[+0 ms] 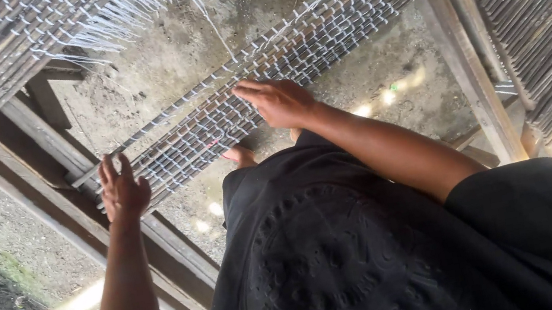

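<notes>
2 hands (124, 193), 3 slat mats (290, 62)

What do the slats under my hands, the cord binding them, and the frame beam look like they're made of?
Slats: probably split bamboo or cane, thin, dull grey-brown, unfinished. Cord: white string, perhaps synthetic, with loose ends hanging. Frame beam: rough, weathered bare wood with visible grain. Left hand and right hand rest flat on the slats.

No packages, labels, signs or screens in view. Only a round embossed emblem (342, 272), black on black clothing.
</notes>
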